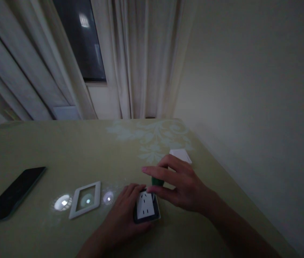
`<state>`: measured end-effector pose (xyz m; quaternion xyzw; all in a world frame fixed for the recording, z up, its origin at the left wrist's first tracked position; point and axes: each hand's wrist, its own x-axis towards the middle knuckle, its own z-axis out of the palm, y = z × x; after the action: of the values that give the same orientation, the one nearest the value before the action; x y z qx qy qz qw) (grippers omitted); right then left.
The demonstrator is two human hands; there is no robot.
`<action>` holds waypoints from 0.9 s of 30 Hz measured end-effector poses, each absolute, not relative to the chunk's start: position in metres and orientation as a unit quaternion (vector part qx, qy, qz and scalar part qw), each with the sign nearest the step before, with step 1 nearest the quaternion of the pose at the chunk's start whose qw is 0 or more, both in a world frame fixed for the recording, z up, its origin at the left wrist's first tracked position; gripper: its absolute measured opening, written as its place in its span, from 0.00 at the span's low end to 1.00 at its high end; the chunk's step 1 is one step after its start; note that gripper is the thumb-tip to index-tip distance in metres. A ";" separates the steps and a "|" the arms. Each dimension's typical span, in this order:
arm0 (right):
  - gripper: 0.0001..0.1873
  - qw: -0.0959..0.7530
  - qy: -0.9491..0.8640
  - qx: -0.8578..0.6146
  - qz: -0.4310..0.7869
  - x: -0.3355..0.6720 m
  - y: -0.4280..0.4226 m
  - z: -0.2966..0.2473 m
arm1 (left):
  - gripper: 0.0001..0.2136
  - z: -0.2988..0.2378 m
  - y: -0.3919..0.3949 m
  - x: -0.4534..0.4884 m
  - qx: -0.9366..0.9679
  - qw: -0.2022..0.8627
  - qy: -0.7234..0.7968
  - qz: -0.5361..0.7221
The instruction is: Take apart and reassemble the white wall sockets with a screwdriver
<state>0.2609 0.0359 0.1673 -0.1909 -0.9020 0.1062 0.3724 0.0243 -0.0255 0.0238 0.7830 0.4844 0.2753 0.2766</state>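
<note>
A wall socket module (145, 207), white face in a dark body, lies on the green patterned table (60, 150). My left hand (125, 218) grips it from the left, fingers wrapped round its edge. My right hand (180, 186) hovers just behind and right of the socket, fingers curled round a small green object (157, 181), likely a tool handle, whose tip meets the socket's top edge. A white square frame (85, 199), the socket's cover surround, lies flat to the left.
A dark phone (12, 195) lies at the table's left. A white flat piece (181, 156) rests beyond my right hand near the right table edge. Curtains and a dark window stand behind; a plain wall runs along the right. Light spots reflect beside the frame.
</note>
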 end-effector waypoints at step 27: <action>0.18 0.445 -0.859 -0.233 0.095 0.238 0.040 0.149 | 0.33 0.012 -0.012 0.013 0.731 0.250 0.528 0.354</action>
<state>0.2384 0.0399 0.1494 -0.2330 -0.8594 0.0953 0.4451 0.0133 -0.0119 0.0125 0.7306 0.5278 0.3536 0.2502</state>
